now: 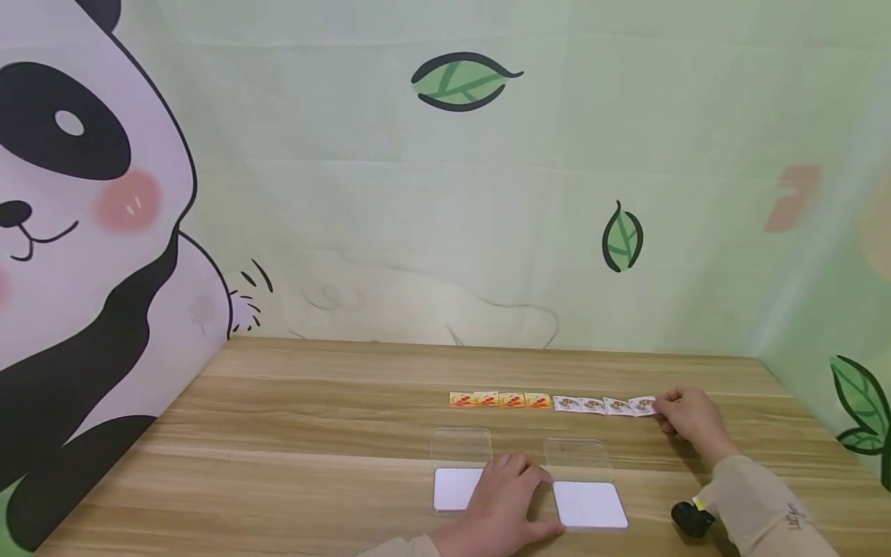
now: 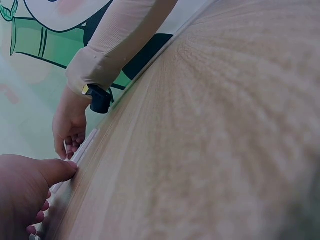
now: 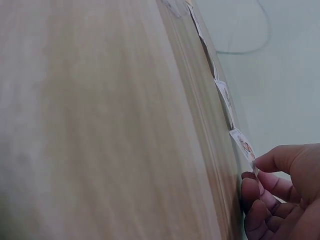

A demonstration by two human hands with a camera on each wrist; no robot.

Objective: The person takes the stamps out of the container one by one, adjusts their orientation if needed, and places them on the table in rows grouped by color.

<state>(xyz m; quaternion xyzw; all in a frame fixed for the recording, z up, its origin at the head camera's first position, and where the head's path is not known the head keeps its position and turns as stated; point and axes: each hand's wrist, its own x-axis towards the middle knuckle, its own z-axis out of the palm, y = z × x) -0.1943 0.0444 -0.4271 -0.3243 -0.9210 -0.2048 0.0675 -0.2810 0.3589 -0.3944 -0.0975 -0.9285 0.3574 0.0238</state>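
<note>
Apparently just at the start: right hand (image 1: 689, 422) pinching the rightmost white packet (image 1: 643, 405) of the row on the worktop (image 1: 313, 433), left hand (image 1: 504, 503) resting flat by the two clear cases (image 1: 592, 503). Nothing placed in either case yet; four orange packets (image 1: 500, 400) untouched.

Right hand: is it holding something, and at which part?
The right hand pinches the last white packet in the row, at its right end, between thumb and fingertips. The left hand holds nothing; it rests between two clear boxes.
</note>
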